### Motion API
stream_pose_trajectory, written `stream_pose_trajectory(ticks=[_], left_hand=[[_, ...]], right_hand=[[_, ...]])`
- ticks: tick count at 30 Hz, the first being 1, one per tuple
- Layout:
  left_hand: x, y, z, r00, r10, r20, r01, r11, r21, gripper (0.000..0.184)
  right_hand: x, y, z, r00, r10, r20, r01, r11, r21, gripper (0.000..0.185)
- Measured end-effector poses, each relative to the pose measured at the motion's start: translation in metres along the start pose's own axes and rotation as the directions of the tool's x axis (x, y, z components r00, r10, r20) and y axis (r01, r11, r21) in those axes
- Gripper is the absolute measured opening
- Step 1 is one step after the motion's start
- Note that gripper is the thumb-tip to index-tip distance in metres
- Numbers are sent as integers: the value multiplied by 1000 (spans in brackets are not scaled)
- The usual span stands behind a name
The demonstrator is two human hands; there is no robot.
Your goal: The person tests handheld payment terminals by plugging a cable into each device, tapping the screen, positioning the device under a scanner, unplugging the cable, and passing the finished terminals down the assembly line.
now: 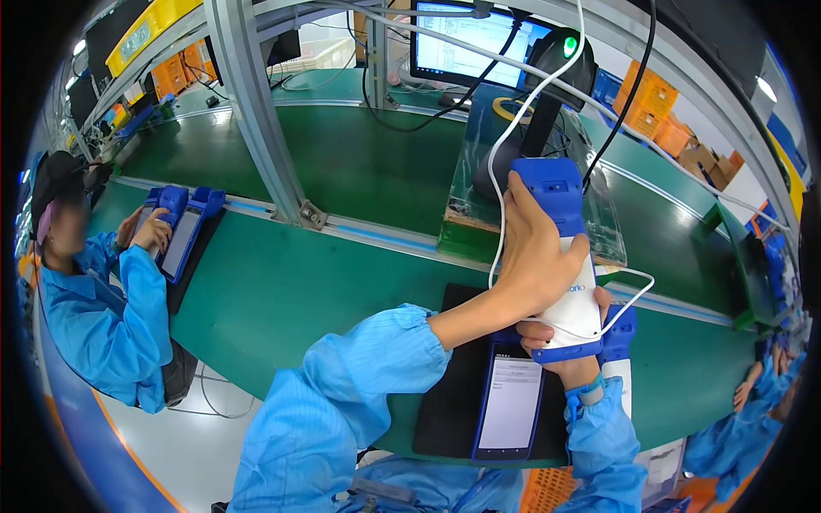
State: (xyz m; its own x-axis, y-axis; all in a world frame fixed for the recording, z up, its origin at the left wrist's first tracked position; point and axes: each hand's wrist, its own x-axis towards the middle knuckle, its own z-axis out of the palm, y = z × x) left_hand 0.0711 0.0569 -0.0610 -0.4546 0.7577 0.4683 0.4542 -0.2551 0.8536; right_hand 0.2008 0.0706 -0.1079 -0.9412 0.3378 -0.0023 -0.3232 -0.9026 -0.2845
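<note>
A blue-and-white handheld terminal (571, 312) is held upright, tilted slightly, above the bench. My left hand (539, 248) is closed on its upper part, with fingers along the left side and the thumb on the white body. Around its lower end wraps my right hand (560, 342), partly hidden behind it. A thin white cable (641, 275) loops by the device's right side and across its lower front. Below lies a second terminal (509, 402), screen lit, on a black mat (440, 410). Another blue-and-white device (617, 342) sits right of my right hand.
A scanner on a stand (560, 68), showing a green light, stands behind the device on a wrapped box (466, 192). A metal post (248, 111) rises to the left. White and black cables hang in front. A co-worker (103, 282) handles similar devices at left; another person's sleeves (735, 440) show at right.
</note>
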Motion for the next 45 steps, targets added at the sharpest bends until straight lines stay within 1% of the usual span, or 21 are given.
stream_pose_trajectory(ticks=[4,7,9,21,23,24,25,26,27,28,29,30,31,32,34,36,37,38,40,42,45], left_hand=[[0,8,-6,992,-93,86,99,993,-66,97],[1,4,-5,998,-24,60,28,997,-67,98],[-1,3,-2,999,47,-17,-48,998,-37,95],[0,-3,0,999,2,45,4,990,-140,103],[1,-5,4,999,7,48,3,980,-198,102],[2,-5,4,999,10,51,3,967,-254,101],[2,-4,4,999,12,51,1,967,-253,101],[3,4,-3,987,-33,160,98,905,-414,98],[3,8,-8,960,-62,274,208,810,-549,95],[3,6,-9,959,-65,274,212,810,-547,95],[4,5,-10,913,-25,408,335,617,-712,87],[3,5,-10,853,48,520,467,375,-801,80],[0,5,-6,851,81,519,485,257,-836,67],[1,1,-9,806,146,573,521,284,-805,65],[-2,-5,-1,794,150,589,541,267,-798,77],[-5,-3,6,840,85,536,492,300,-817,87],[-6,-5,7,826,82,557,506,323,-800,91],[-4,-12,6,801,169,575,452,459,-765,93],[-5,-19,12,819,172,548,465,361,-808,93],[-7,-21,14,819,163,550,472,356,-807,94],[-6,-21,14,820,136,556,472,390,-791,95]], right_hand=[[1,-1,-1,1000,5,1,-5,1000,-23,71],[3,-3,-4,999,9,36,-8,999,-40,73],[1,-2,-4,999,10,52,-8,999,-38,73],[2,0,7,999,-52,17,54,982,-182,74],[-2,1,14,979,-177,-102,96,841,-533,67],[-5,3,19,979,-177,-100,98,840,-534,67],[-9,6,23,942,-280,-183,66,692,-719,65],[-13,9,27,888,-395,-237,-1,513,-858,64],[-16,12,29,863,-489,-126,-14,225,-974,64],[-24,15,37,884,-448,-132,-7,269,-963,94],[-30,16,40,886,-455,-93,74,337,-939,103],[-36,16,42,882,-467,-64,148,402,-904,111],[-36,21,46,854,-521,-19,266,468,-843,116],[-38,22,40,874,-485,6,340,604,-720,111],[-46,23,39,971,-230,-63,142,769,-623,106],[-43,26,39,963,-267,-20,209,797,-566,104],[-43,28,39,950,-311,-44,231,787,-572,102],[-44,25,38,946,-321,-53,238,792,-562,102],[-47,23,34,952,-303,-36,214,747,-630,93],[-47,22,27,951,-309,-15,237,760,-605,92],[-43,25,15,961,-273,48,269,875,-403,95]])
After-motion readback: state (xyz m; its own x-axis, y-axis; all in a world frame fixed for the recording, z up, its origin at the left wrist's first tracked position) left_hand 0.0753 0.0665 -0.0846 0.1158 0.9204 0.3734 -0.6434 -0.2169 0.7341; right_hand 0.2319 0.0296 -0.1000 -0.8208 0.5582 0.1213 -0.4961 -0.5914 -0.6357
